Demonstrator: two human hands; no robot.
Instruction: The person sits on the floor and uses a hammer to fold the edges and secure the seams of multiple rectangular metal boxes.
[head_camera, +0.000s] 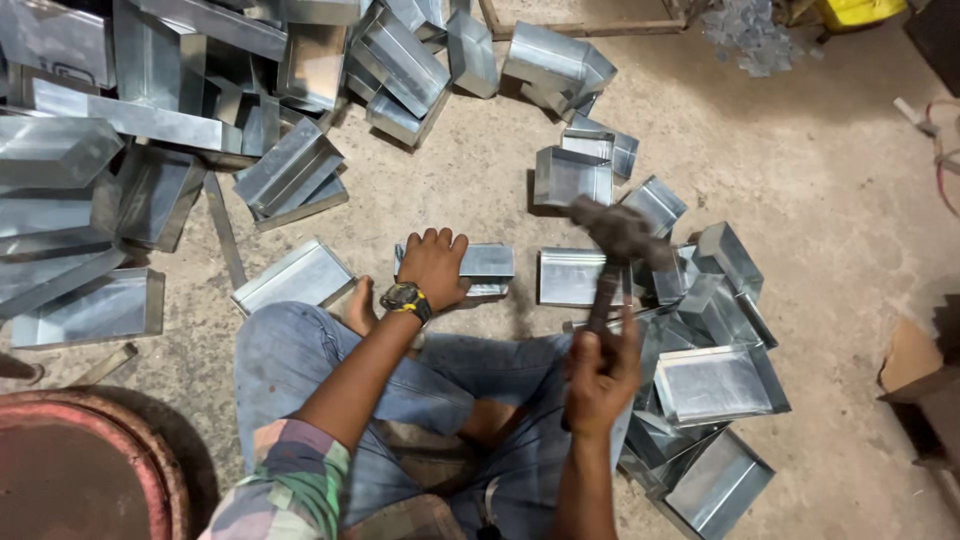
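Small metal tray (478, 266) on the floor, left hand (433, 266) pressed flat on it — right hand (600, 380) nearby, squeezing a raised hammer (618, 240)

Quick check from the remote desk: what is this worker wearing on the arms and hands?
Both hands are bare, no gloves. The left hand has a wristwatch with a dark face and a yellow-and-black band just below it. A plaid sleeve in green, pink and pale tones is rolled above the left elbow. The right hand and forearm show no watch, band or sleeve in view.
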